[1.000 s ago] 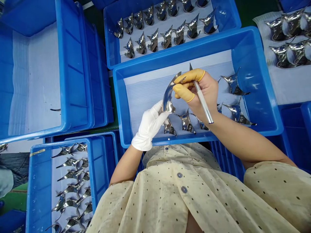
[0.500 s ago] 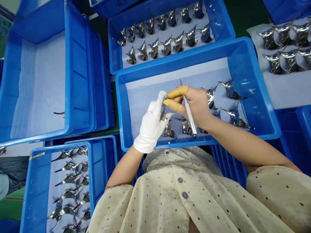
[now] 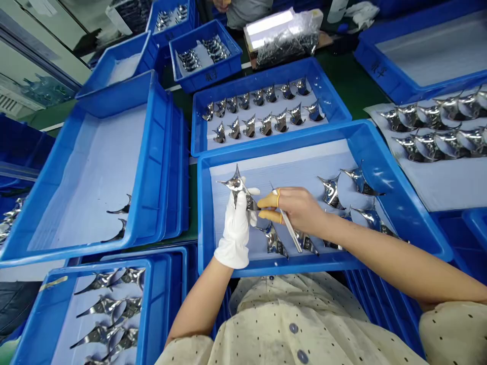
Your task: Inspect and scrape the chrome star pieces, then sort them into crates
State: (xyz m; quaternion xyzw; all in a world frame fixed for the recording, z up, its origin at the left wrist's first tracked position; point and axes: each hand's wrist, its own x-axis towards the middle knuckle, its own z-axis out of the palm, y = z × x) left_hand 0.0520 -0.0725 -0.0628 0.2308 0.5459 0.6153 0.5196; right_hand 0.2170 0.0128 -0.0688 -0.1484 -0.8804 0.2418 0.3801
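Note:
My left hand [image 3: 236, 230], in a white glove, is closed around a shiny, curved metal part [image 3: 236, 183] with pointed tips that stick up past the fingers. My right hand [image 3: 300, 208] wears yellow covers on its thumb and forefinger, whose tips meet the part's right side. A slim silver pen-shaped tool [image 3: 291, 229] with a thin point lies gripped in this same hand, slanting down under the palm. Both hands are over a paper-lined blue bin [image 3: 323, 263]. More such metal parts, like this one [image 3: 330, 191], lie in its right half and along its near side.
Behind stands a blue bin [image 3: 196, 129] with two rows of upright parts. Stacked bins [image 3: 162, 167] rise at the left, a filled bin [image 3: 146, 304] below them. Further parts [image 3: 429, 144] sit on white sheets at right. Plastic-wrapped goods [image 3: 289, 45] and a person's sleeve [image 3: 249, 12] are at the back.
My view has tilted up, showing more of the back. The metal part in my left hand is turned so its pointed end shows above the glove. My right hand still has the tool.

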